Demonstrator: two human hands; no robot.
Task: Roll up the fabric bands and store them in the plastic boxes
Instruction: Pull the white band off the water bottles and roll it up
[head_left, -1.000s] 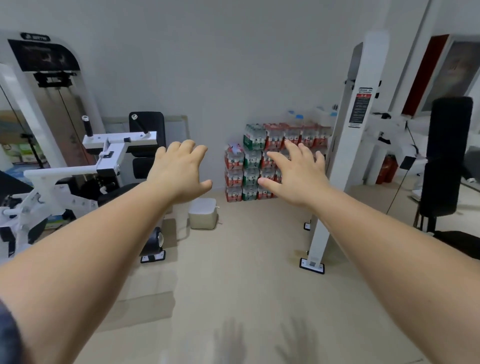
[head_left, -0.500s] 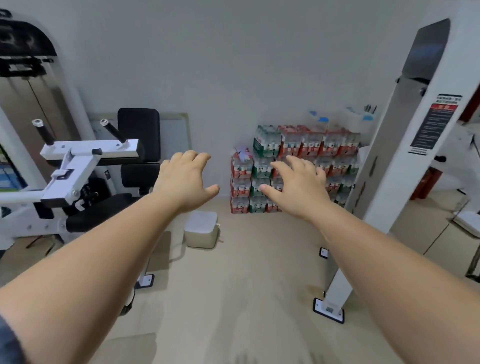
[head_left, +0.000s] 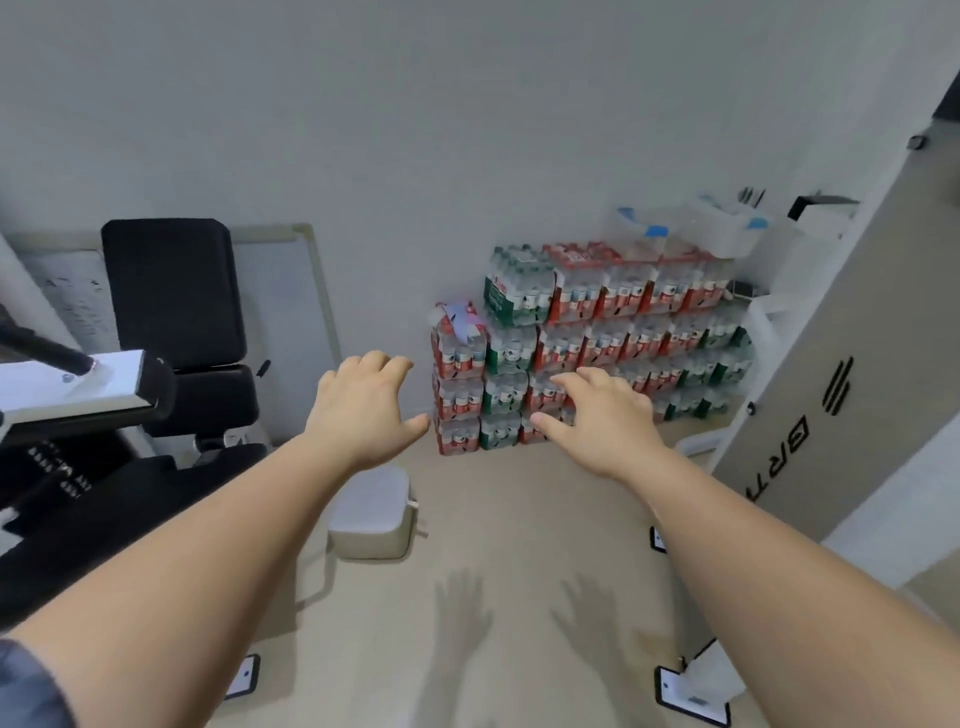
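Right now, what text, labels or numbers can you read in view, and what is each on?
"GRT": sideways on the beige machine panel at right; no further letters show.
Bottled water packs: labels too blurred to read.
Whiteboard: faint marks, unreadable.
Weight stack: white marks, too small to read.

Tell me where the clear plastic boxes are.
In the head view, upper right: the clear plastic boxes sit atop the stacked water-bottle packs against the wall, beyond the right hand.
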